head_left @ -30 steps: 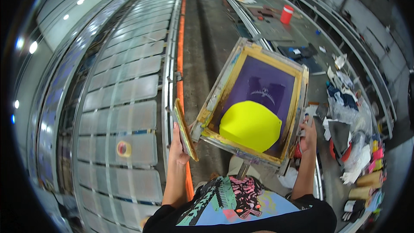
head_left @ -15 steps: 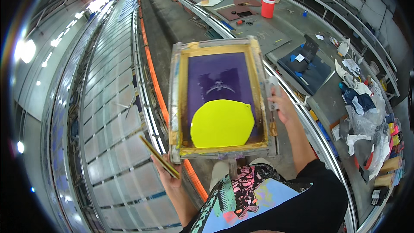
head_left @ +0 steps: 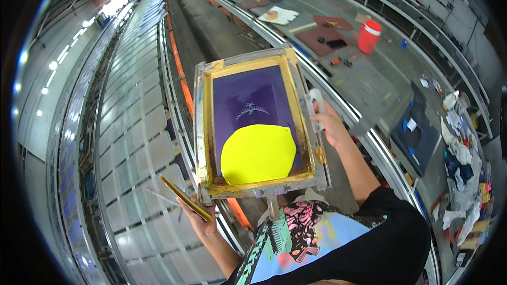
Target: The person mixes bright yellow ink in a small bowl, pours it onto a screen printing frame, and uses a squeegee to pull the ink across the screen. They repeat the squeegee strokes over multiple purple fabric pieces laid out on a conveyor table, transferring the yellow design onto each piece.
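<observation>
A screen printing frame point(head_left: 309, 142) is held up in front of me, with a pool of bright yellow ink point(head_left: 259, 153) over the lower part of its purple mesh point(head_left: 248, 89). A small pale curved design shows in the mesh above the ink. My right hand point(head_left: 330, 123) is closed around the pale handle point(head_left: 317, 106) on the frame's right side. In my left hand point(head_left: 203, 222) is a squeegee point(head_left: 186, 199) with a yellow-coated edge, tilted beside the frame's lower left corner. Whether the left fingers also support that corner is hidden.
A long printing table point(head_left: 140, 150) with pale rectangular panels runs along the left, edged by an orange strip point(head_left: 179, 76). On the right table point(head_left: 364, 87) stand a red jug point(head_left: 370, 37), a dark phone point(head_left: 336, 44), a dark board point(head_left: 417, 137) and heaped cloths point(head_left: 459, 153).
The frame and both hands have moved slightly left in view, and the frame is tilted a little more. Surroundings on the right have shifted rightward and down as my view turned.
</observation>
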Motion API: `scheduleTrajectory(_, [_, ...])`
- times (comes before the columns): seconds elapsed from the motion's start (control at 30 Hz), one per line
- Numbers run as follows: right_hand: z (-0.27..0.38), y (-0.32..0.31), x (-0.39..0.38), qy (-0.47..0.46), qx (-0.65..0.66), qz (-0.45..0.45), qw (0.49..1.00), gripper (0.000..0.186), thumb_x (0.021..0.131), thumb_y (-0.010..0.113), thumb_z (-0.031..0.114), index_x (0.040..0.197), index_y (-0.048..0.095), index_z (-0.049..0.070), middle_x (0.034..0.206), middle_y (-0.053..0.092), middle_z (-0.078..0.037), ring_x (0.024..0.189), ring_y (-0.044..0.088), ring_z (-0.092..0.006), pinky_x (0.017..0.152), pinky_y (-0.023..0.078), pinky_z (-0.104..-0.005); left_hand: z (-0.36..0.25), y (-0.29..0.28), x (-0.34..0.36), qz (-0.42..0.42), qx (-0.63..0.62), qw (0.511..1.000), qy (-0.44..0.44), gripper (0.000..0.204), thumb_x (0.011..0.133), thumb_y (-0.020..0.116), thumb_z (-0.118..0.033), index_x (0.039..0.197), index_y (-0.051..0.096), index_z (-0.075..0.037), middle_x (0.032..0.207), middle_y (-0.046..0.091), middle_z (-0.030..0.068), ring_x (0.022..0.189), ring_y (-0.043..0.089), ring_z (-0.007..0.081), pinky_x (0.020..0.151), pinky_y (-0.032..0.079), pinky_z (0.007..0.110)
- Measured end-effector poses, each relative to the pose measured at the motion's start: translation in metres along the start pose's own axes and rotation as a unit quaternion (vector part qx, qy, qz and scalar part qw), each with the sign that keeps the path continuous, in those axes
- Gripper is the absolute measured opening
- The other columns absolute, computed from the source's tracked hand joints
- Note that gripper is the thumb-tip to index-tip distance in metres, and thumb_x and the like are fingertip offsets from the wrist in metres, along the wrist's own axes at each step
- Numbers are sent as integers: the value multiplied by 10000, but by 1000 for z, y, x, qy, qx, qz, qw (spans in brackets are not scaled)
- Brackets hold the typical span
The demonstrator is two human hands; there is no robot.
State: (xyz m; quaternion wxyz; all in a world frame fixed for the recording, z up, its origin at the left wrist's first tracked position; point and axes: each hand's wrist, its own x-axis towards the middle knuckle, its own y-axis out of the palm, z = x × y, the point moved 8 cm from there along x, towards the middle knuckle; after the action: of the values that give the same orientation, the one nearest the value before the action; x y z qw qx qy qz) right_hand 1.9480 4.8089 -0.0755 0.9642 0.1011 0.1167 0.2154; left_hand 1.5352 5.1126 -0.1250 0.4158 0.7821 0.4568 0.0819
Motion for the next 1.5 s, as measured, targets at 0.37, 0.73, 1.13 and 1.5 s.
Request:
scheduleTrajectory(0.37, [-1,54,244,-60,29,-106,992,258,798,659,-10,991,581,141,957,557,37,927,554,-112,883,416,-282,29,102,381,135,-5,976,-169,473,1064,526,-572,940,598,-121,1078,694,102,1158,638,312,1032,479,539])
scheduleTrajectory(0.73, [-2,185,620,-46,60,-86,993,275,763,667,-40,952,558,127,958,494,21,936,509,-137,858,397,-296,23,203,720,2,162,981,-110,491,1039,568,-598,883,550,-132,878,601,47,973,614,242,943,472,501])
scheduleTrajectory(1.13, [41,299,988,-70,17,-96,993,313,771,653,-16,1035,568,129,1047,517,-13,1001,494,-160,872,403,-314,43,305,1128,98,241,951,-166,518,1068,565,-513,1376,610,-99,1245,710,48,1102,681,217,949,549,394])
scheduleTrajectory(1.5, [52,231,1160,-112,5,-289,951,661,821,662,36,1458,498,107,1337,579,-111,1195,550,-214,1048,408,-365,200,554,1442,234,329,870,-283,528,1037,676,-428,1337,640,4,1142,711,17,1039,665,118,899,532,289])
